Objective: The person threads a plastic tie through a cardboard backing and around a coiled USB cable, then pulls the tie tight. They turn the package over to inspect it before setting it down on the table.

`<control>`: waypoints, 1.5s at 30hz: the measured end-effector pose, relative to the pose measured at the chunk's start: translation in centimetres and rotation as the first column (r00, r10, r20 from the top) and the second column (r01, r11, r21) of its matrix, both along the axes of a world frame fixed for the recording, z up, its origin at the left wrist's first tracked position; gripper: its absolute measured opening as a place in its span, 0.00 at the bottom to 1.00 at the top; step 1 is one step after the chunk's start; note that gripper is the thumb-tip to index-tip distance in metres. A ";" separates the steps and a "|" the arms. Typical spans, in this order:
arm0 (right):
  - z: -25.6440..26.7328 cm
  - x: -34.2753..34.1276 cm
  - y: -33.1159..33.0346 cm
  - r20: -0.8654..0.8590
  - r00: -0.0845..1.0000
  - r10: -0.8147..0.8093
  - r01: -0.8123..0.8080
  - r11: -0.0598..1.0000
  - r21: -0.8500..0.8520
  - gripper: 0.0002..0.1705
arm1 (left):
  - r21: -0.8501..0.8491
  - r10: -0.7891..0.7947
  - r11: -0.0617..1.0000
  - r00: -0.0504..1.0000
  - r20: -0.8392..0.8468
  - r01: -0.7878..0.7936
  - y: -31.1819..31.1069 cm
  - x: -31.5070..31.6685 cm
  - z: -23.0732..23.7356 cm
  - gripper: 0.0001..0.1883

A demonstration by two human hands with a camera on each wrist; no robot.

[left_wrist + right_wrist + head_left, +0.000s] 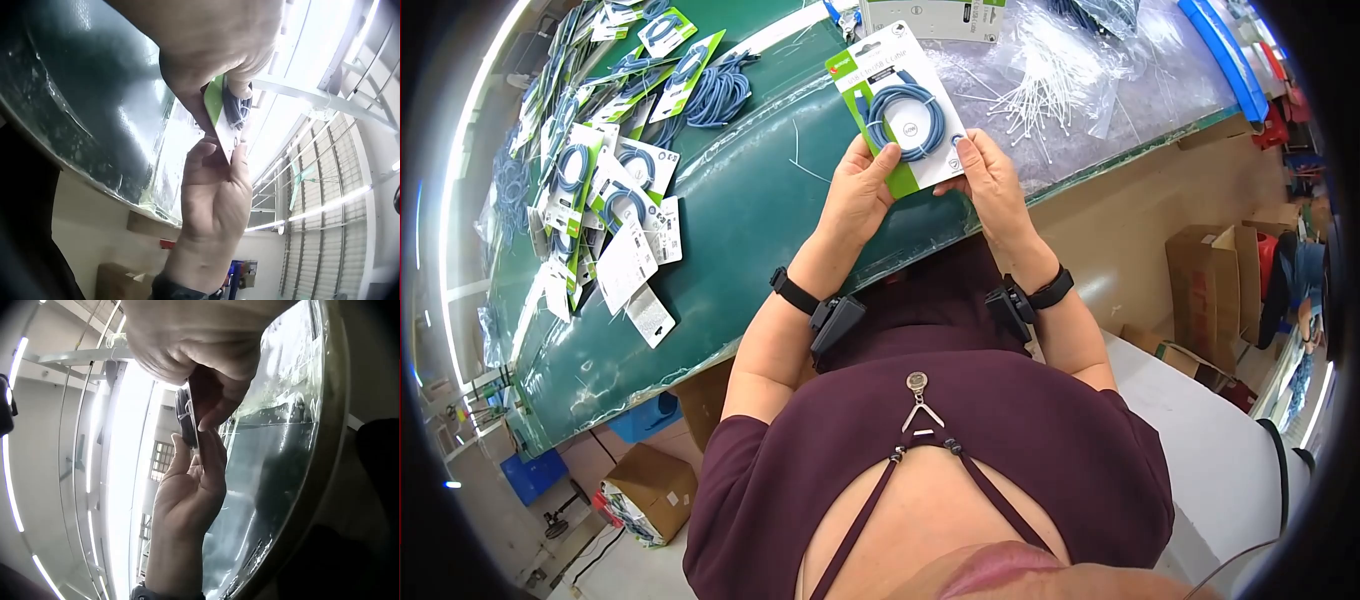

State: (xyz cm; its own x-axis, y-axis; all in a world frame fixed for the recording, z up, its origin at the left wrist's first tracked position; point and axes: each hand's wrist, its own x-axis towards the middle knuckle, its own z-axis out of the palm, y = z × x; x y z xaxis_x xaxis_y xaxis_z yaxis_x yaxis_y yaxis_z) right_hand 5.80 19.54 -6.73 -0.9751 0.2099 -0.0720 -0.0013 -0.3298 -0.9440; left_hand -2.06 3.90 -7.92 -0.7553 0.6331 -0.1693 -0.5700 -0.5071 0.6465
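A white and green card (948, 160) with a coiled blue cable (937, 125) on its front is held up between both hands at the table's near edge. My left hand (858, 190) pinches the card's lower left edge, thumb on the front by the coil. At the lower right, my right hand (994, 185) grips the card with its thumb on the front and fingers behind. Seen edge-on in the left wrist view, the card (217, 109) has the coil standing out from its face. The fingers behind the card are mostly hidden in the head view.
Several carded cables (622, 205) lie piled on the left of the green table (740, 250), near a loose bundle of blue cables (718, 95). White ties (1040, 90) are heaped at the right on clear plastic. Cardboard boxes (1200, 285) stand on the floor to the right.
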 end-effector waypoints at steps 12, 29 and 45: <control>0.6 -0.2 4.2 -0.037 0.994 -0.100 0.104 0.822 0.560 0.16 | -0.090 -0.027 0.996 0.999 0.035 0.030 -1.0 -0.1 0.9 0.19; -2.0 -8.8 10.6 -0.220 0.959 -0.181 0.183 -0.199 0.963 0.05 | -0.228 -0.009 0.974 0.995 -0.099 -0.014 -0.5 3.0 -1.2 0.23; 6.4 -4.0 3.8 -0.365 0.908 -0.205 0.400 0.682 0.613 0.04 | 0.810 -0.549 0.586 0.723 0.419 -0.025 -0.5 -0.3 3.4 0.14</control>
